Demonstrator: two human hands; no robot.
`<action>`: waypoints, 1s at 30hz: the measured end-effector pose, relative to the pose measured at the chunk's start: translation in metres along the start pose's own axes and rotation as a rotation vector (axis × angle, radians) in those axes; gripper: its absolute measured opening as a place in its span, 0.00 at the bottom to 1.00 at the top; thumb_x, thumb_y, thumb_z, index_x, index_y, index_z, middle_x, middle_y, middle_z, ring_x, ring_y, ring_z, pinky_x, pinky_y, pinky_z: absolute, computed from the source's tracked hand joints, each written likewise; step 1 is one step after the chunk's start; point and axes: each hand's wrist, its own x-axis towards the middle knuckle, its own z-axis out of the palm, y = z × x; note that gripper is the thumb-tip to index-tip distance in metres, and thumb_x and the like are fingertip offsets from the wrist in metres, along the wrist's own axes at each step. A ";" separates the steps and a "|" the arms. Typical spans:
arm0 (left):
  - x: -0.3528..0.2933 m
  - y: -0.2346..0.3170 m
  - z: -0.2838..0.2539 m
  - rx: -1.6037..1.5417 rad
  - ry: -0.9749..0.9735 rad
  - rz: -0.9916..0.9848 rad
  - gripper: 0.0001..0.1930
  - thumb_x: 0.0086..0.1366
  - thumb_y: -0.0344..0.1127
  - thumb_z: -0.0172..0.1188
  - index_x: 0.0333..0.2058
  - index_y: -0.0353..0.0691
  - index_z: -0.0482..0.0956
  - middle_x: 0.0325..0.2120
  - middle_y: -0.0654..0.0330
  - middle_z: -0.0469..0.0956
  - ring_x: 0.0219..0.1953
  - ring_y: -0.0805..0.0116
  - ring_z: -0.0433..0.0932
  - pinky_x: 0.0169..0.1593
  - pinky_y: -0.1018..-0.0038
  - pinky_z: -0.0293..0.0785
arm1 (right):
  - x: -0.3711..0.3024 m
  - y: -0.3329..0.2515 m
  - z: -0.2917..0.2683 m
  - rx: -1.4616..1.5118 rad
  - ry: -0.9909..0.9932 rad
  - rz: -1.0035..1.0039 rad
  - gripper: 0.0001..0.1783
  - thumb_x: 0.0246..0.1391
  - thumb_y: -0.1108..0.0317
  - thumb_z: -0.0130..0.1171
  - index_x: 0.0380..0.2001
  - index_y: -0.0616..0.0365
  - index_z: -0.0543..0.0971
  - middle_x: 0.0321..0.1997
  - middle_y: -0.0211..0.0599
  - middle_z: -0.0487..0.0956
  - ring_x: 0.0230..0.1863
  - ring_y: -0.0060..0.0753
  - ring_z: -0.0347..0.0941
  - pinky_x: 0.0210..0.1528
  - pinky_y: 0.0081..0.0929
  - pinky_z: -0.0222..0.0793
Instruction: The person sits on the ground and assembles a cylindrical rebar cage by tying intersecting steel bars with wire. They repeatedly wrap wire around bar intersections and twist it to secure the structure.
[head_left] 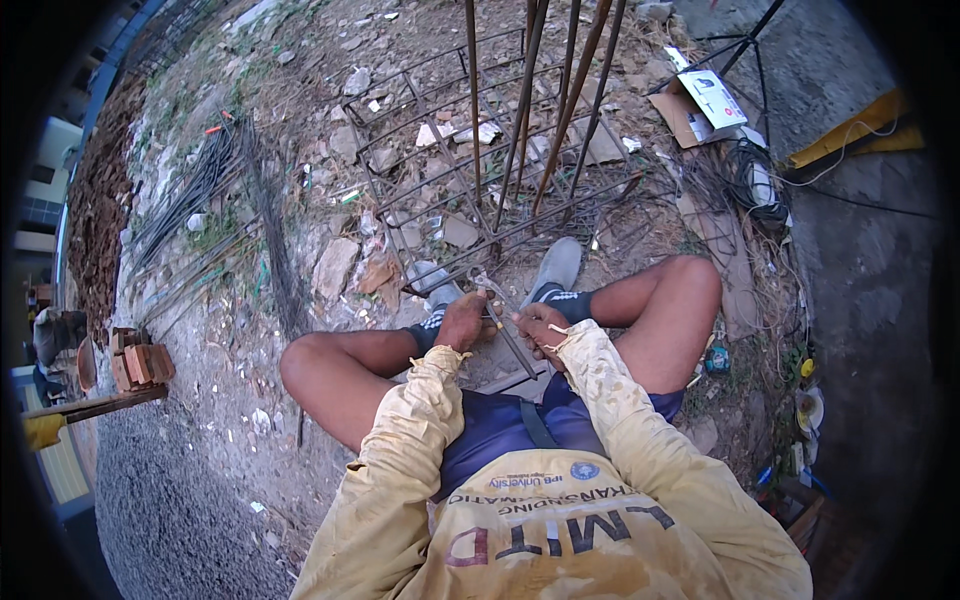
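A dark metal tool (517, 350), apparently pincers, slants between the left hand (465, 321) and right hand (543, 326), its rounded head pointing away, one slim handle angled back.

Both arms angle forward and inward, the left forearm (405, 415) and right forearm (615, 400) in loose, stained pale-yellow cloth sleeves bunched at the wrists! The bare left hand (464, 320) curls its fingers, knuckles forward; the bare right hand (543, 328) bends its own just beside, fingertips pointing inward, between bare, wide-splayed knees (693, 282).
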 end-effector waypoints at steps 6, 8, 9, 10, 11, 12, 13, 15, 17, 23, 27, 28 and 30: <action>0.016 -0.025 -0.028 0.724 0.102 0.084 0.20 0.70 0.47 0.45 0.44 0.35 0.76 0.33 0.48 0.79 0.31 0.58 0.81 0.36 0.65 0.78 | 0.024 0.013 0.014 -0.304 0.051 -0.066 0.16 0.56 0.54 0.61 0.33 0.57 0.76 0.28 0.33 0.73 0.21 0.28 0.68 0.23 0.32 0.65; 0.043 -0.083 -0.044 1.055 0.297 0.354 0.19 0.69 0.45 0.45 0.41 0.33 0.76 0.31 0.45 0.78 0.33 0.55 0.80 0.37 0.61 0.76 | 0.041 0.038 0.019 -0.580 0.093 -0.199 0.14 0.57 0.56 0.60 0.34 0.57 0.77 0.28 0.34 0.75 0.22 0.32 0.70 0.25 0.37 0.67; 0.051 -0.100 -0.047 1.224 0.385 0.492 0.19 0.69 0.44 0.45 0.39 0.33 0.76 0.30 0.43 0.77 0.34 0.53 0.80 0.38 0.58 0.75 | 0.051 0.056 0.018 -0.699 0.123 -0.255 0.15 0.57 0.56 0.59 0.36 0.57 0.77 0.29 0.35 0.76 0.25 0.35 0.71 0.29 0.40 0.67; 0.047 -0.092 -0.039 1.130 0.407 0.397 0.19 0.69 0.46 0.45 0.39 0.34 0.76 0.31 0.44 0.77 0.33 0.50 0.80 0.38 0.58 0.75 | 0.066 0.082 0.010 -0.748 0.128 -0.285 0.15 0.57 0.55 0.59 0.37 0.56 0.77 0.31 0.36 0.77 0.28 0.38 0.72 0.33 0.43 0.67; 0.041 -0.078 -0.028 1.035 0.416 0.305 0.19 0.69 0.48 0.45 0.38 0.36 0.77 0.33 0.44 0.77 0.31 0.48 0.79 0.38 0.57 0.75 | 0.085 0.116 -0.003 -0.735 0.105 -0.311 0.16 0.57 0.55 0.59 0.39 0.56 0.77 0.33 0.37 0.78 0.32 0.41 0.73 0.37 0.46 0.67; 0.035 -0.062 -0.015 0.944 0.425 0.217 0.20 0.69 0.49 0.45 0.37 0.38 0.77 0.35 0.45 0.78 0.30 0.46 0.79 0.38 0.57 0.76 | 0.100 0.150 -0.018 -0.692 0.077 -0.330 0.17 0.57 0.54 0.58 0.41 0.55 0.77 0.35 0.38 0.79 0.35 0.44 0.75 0.41 0.49 0.68; 0.040 -0.057 -0.010 0.875 0.444 0.157 0.18 0.70 0.49 0.46 0.39 0.40 0.75 0.32 0.47 0.77 0.28 0.47 0.78 0.34 0.57 0.75 | 0.111 0.180 -0.034 -0.480 0.016 -0.288 0.18 0.58 0.54 0.58 0.43 0.55 0.77 0.36 0.39 0.80 0.38 0.47 0.76 0.45 0.51 0.68; 0.045 -0.074 -0.047 0.559 0.562 0.034 0.15 0.70 0.48 0.46 0.43 0.43 0.73 0.28 0.51 0.76 0.25 0.50 0.78 0.27 0.56 0.73 | 0.111 0.167 -0.039 0.214 -0.148 0.020 0.19 0.57 0.52 0.57 0.46 0.53 0.77 0.40 0.39 0.80 0.45 0.51 0.75 0.53 0.60 0.63; 0.065 -0.108 -0.106 -0.268 0.494 0.014 0.14 0.71 0.47 0.46 0.47 0.46 0.70 0.24 0.56 0.74 0.22 0.54 0.77 0.20 0.56 0.72 | 0.102 0.138 -0.033 0.437 -0.183 0.157 0.20 0.57 0.52 0.57 0.46 0.54 0.77 0.41 0.42 0.80 0.46 0.52 0.75 0.54 0.58 0.63; 0.001 0.002 -0.070 0.063 0.648 0.386 0.18 0.72 0.45 0.47 0.39 0.36 0.78 0.21 0.63 0.72 0.19 0.71 0.71 0.23 0.75 0.70 | 0.084 0.075 -0.032 -0.046 0.149 0.171 0.23 0.57 0.52 0.57 0.48 0.58 0.76 0.45 0.50 0.79 0.50 0.53 0.73 0.57 0.52 0.63; -0.017 0.011 -0.061 -0.165 0.550 0.391 0.19 0.72 0.46 0.49 0.44 0.35 0.79 0.23 0.64 0.71 0.20 0.77 0.71 0.24 0.78 0.71 | 0.060 0.018 0.000 -0.727 0.544 0.018 0.25 0.57 0.52 0.57 0.50 0.61 0.76 0.48 0.56 0.78 0.53 0.54 0.73 0.58 0.48 0.63; -0.007 0.003 -0.064 -0.202 0.450 0.368 0.20 0.72 0.47 0.49 0.46 0.35 0.78 0.25 0.64 0.71 0.21 0.77 0.72 0.25 0.80 0.73 | 0.066 0.017 0.003 -0.641 0.579 -0.247 0.25 0.60 0.53 0.54 0.50 0.64 0.74 0.41 0.53 0.79 0.47 0.51 0.76 0.52 0.44 0.69; -0.004 0.008 -0.049 -0.185 0.369 0.321 0.19 0.72 0.46 0.50 0.46 0.35 0.78 0.25 0.64 0.72 0.22 0.77 0.73 0.26 0.80 0.73 | 0.065 0.000 0.010 -0.347 0.193 -0.425 0.22 0.60 0.54 0.54 0.47 0.63 0.75 0.38 0.52 0.80 0.34 0.52 0.78 0.40 0.38 0.75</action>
